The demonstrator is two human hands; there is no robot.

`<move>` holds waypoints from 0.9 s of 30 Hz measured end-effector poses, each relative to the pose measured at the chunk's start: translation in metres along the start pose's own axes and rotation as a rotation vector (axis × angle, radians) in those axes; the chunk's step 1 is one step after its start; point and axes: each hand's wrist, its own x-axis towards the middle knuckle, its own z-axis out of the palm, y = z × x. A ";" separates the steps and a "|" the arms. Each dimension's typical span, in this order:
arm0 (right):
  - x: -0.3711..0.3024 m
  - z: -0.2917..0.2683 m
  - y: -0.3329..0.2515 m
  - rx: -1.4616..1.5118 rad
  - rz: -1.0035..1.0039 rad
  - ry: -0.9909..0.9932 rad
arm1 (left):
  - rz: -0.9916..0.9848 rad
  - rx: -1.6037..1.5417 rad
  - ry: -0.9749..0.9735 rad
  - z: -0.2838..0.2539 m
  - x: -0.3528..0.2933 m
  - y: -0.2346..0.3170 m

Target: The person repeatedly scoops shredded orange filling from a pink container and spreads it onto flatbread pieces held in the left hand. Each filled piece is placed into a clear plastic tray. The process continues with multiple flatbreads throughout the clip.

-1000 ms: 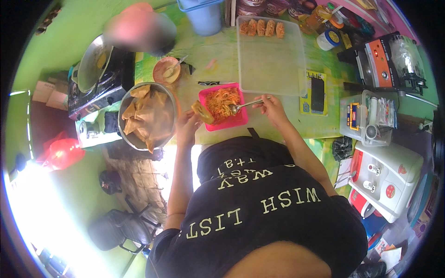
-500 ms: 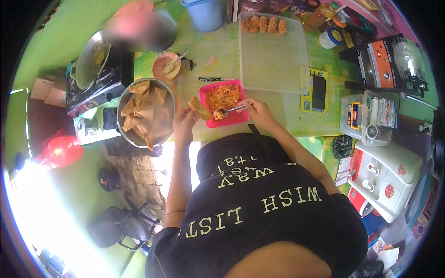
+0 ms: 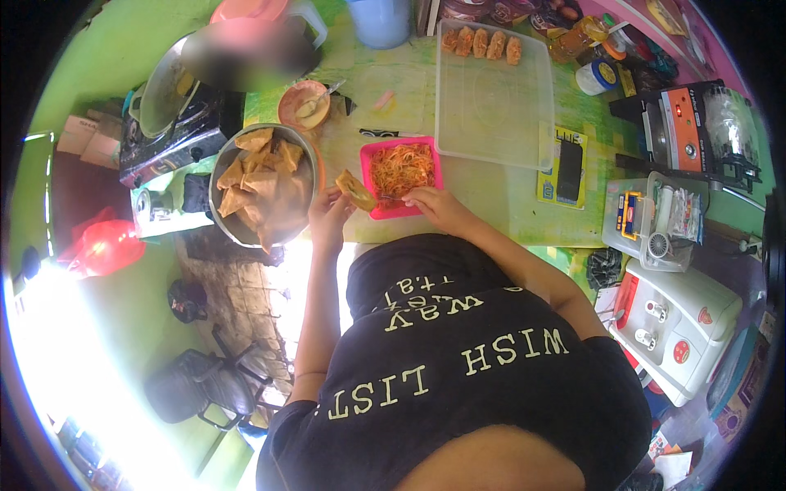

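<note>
My left hand [image 3: 329,216] holds a golden-brown fried tofu piece [image 3: 355,191], slit open with a pale inside, beside the left edge of a bright pink tray [image 3: 437,164]. Orange shredded vegetable filling [image 3: 401,168] lies in that tray. At the tray's near edge my right hand [image 3: 435,208] is closed around the handle of a spoon [image 3: 398,199]. The spoon points left over the filling toward the tofu; its bowl is hard to make out. To the left, a metal pot [image 3: 314,184] holds several triangular fried tofu pieces [image 3: 258,184].
A clear plastic container [image 3: 491,106] at the back holds several filled pieces [image 3: 480,43]. Behind the pot stands a pink bowl [image 3: 304,105] of pale batter with a spoon. A knife [image 3: 385,132] lies behind the tray, a phone [image 3: 570,170] to the right, a stove [image 3: 184,147] at far left.
My right hand has moved left and nearer to me, bringing the spoon closer to the tofu. My left hand keeps hold of the tofu piece. The whole view has shifted slightly.
</note>
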 end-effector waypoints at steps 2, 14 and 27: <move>0.000 0.001 0.002 0.045 0.044 0.018 | 0.027 0.052 -0.016 -0.002 0.001 -0.002; 0.002 0.009 0.037 0.624 0.655 0.249 | 0.015 0.033 -0.049 0.003 0.008 -0.001; 0.001 0.013 0.041 0.626 0.654 0.224 | 0.002 -0.019 -0.044 0.004 0.013 0.002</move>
